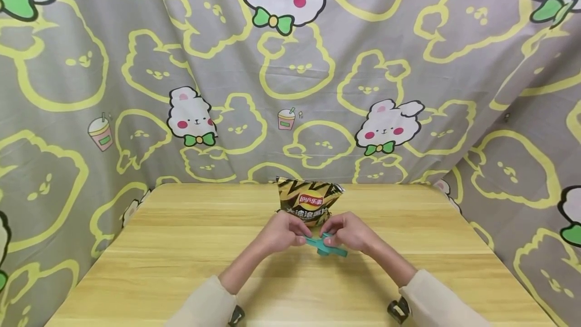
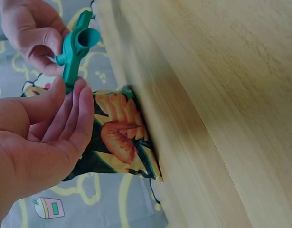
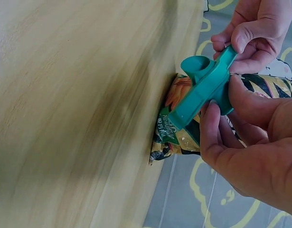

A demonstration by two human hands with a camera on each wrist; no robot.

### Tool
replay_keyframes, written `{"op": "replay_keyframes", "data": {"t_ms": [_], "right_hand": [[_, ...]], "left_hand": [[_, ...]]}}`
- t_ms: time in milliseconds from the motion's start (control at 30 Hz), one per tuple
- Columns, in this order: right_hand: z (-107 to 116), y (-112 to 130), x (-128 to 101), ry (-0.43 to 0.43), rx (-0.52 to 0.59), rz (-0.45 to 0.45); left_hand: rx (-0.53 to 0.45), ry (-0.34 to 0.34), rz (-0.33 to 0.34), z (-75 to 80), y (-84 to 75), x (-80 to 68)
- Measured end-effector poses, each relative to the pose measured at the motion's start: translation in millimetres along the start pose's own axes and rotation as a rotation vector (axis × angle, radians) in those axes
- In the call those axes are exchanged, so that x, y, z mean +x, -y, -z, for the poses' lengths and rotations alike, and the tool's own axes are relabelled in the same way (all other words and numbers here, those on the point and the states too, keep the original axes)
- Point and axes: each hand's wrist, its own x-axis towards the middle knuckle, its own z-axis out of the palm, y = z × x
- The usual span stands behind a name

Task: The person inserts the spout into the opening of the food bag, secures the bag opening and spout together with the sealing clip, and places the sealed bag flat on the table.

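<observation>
A green clip (image 2: 72,58) is pinched at one end by the left hand (image 2: 43,135) and held farther along by the right hand (image 2: 32,31); a printed bag (image 2: 118,137) is partly hidden behind

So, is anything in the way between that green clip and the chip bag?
No separate object visibly stands between them. The chip bag stands on the table beyond the green clip. Only the left hand and right hand, both gripping the clip, partly cover the bag's lower part in the head view.
</observation>
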Motion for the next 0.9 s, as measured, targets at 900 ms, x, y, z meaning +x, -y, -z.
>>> {"op": "replay_keyframes", "data": {"t_ms": [900], "right_hand": [[-1.3, 0.0, 1.9, -0.005, 0.019, -0.009]], "left_hand": [[-0.023, 0.028, 0.02, 5.9, 2.7, 0.1]]}}
